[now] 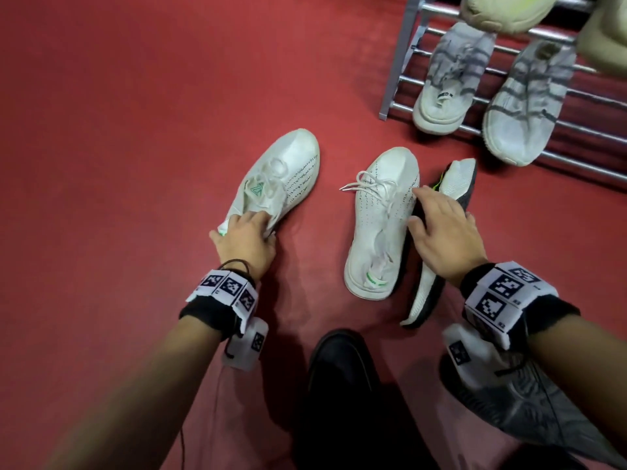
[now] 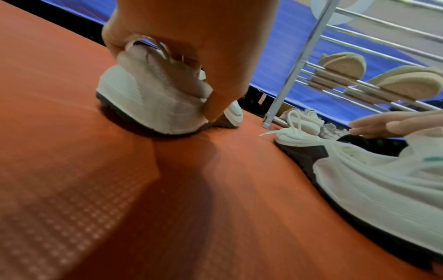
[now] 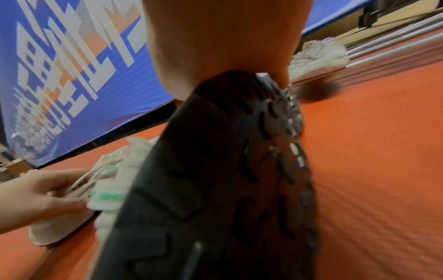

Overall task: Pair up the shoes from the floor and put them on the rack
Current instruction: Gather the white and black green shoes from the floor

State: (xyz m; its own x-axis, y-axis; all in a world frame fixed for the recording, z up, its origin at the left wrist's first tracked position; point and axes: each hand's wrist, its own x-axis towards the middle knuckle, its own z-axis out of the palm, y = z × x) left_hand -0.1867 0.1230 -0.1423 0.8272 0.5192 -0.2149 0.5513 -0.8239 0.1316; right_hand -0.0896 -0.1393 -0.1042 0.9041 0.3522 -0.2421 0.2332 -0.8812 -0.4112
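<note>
Presently, three loose shoes lie on the red floor (image 1: 118, 147) below the rack's near-left corner. The left white sneaker (image 1: 281, 178) sits upright, toe pointing away. The left hand (image 1: 244, 239) is at its heel end: the fingers (image 1: 252, 220) curl into the collar beside the laces, while the thumb (image 2: 215, 106) presses down the outer heel, so the hand grips the heel of this shoe. The sole rests on the floor.

The middle white sneaker (image 1: 380, 218) stands upright well apart from the first, with one lace end trailing left. Touching its right side is the tipped shoe (image 1: 451, 184), turned on its edge with the dark treaded sole (image 3: 215, 180) facing right. The right hand (image 1: 441, 228) lies over the tipped shoe's midsection; fingers are spread and only slightly bent, the thumb (image 1: 415, 225) at the seam between the two shoes, the fingertips reaching over the sole's edge. Whether it actually clamps the shoe cannot be told; it reads as a relaxed hand resting on it.

The metal rack (image 1: 403, 62) stands at the upper right. A grey-striped pair (image 1: 444, 86) rests on its lower bars, and beige shoes (image 1: 502, 11) sit on the tier above.

A black shoe (image 1: 339, 361) and a grey shoe (image 1: 529, 401) lie nearest the person.
</note>
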